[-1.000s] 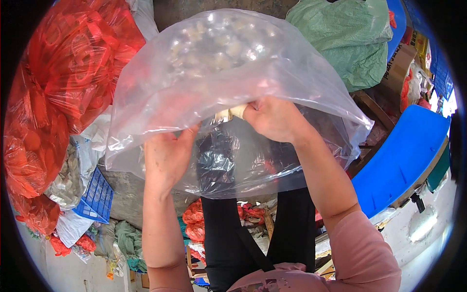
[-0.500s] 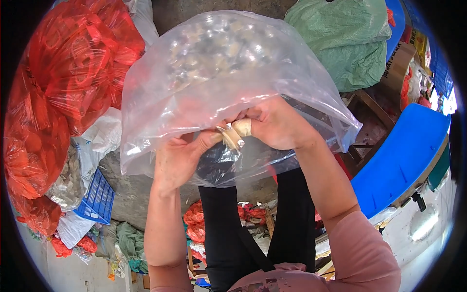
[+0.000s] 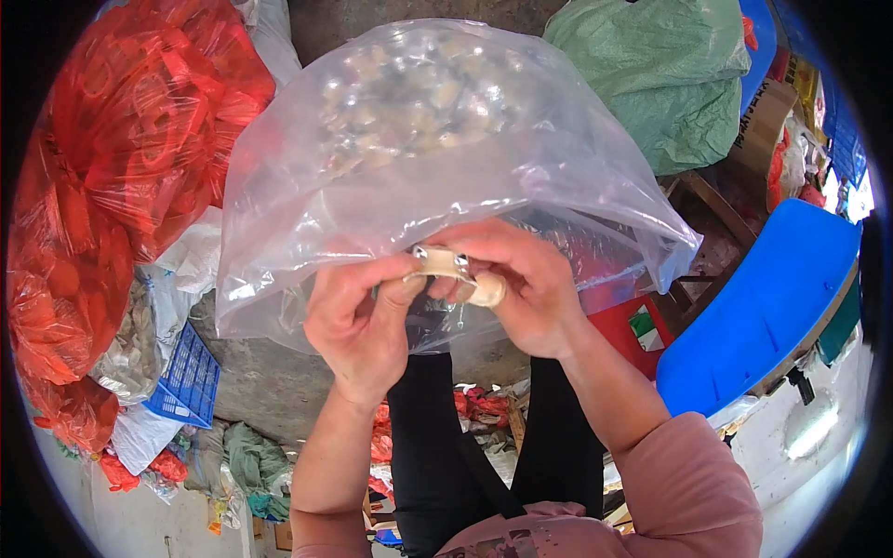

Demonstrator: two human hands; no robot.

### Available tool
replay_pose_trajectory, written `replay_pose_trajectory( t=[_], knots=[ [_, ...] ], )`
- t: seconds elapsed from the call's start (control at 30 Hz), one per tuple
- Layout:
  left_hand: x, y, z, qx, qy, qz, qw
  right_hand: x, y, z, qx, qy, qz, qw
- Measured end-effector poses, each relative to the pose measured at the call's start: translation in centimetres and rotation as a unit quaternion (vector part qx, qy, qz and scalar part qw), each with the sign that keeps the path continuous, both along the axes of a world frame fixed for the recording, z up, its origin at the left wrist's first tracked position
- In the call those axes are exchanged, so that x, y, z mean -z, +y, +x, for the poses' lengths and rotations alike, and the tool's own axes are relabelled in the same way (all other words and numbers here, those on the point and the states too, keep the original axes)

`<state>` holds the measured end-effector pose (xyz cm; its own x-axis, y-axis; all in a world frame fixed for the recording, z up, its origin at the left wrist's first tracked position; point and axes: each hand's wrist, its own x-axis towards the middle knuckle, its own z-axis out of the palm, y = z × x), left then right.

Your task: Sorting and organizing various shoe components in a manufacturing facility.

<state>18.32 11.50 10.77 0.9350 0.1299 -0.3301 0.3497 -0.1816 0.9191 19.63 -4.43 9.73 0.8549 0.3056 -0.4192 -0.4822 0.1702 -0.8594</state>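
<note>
We pinch a beige piece (image 3: 441, 261) with left hand (image 3: 358, 321) and right hand (image 3: 538, 288), its long axis roughly nine to three o'clock.

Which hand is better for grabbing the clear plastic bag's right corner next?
Probably the right hand: it's nearer that corner of the bag. The left hand, farther off, pinches the small curved cream piece and could hold it alone.

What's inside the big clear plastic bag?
Inside the clear plastic bag, many small beige, whitish and dark pieces show blurrily through the film. Their exact kind can't be made out, and those beneath the uppermost ones are covered.
</note>
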Motion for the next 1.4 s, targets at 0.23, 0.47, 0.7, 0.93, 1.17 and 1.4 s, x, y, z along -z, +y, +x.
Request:
replay_pose_trajectory(
  t=[0.23, 0.47, 0.7, 0.93, 1.17, 1.4],
  knots=[
    [-0.7, -0.8, -0.4, 0.028, -0.038, -0.042, 0.998, -1.3, -0.2, -0.7, -0.037, -0.130, -0.142, 0.981],
    [-0.5, -1.8, -2.0, -0.021, -0.011, -0.095, 0.995, -0.5, -0.5, -1.0, -0.020, -0.085, -0.079, 0.993],
    [-1.0, -2.6, -1.8, -0.178, -0.029, -0.128, 0.975, -0.3, -0.4, -1.5, -0.029, -0.152, -0.090, 0.984],
    [-0.3, -1.4, -1.9, -0.016, -0.119, -0.016, 0.993, -0.3, -0.6, -1.7, -0.027, -0.147, -0.087, 0.985],
    [-0.3, -1.8, -1.8, -0.023, -0.077, -0.031, 0.996, -0.5, -0.5, -2.0, -0.032, -0.098, -0.082, 0.991],
    [0.6, -0.8, 0.1, 0.143, 0.071, 0.161, 0.974, 0.7, -1.4, 2.1, -0.121, 0.121, -0.105, 0.980]
  ],
)
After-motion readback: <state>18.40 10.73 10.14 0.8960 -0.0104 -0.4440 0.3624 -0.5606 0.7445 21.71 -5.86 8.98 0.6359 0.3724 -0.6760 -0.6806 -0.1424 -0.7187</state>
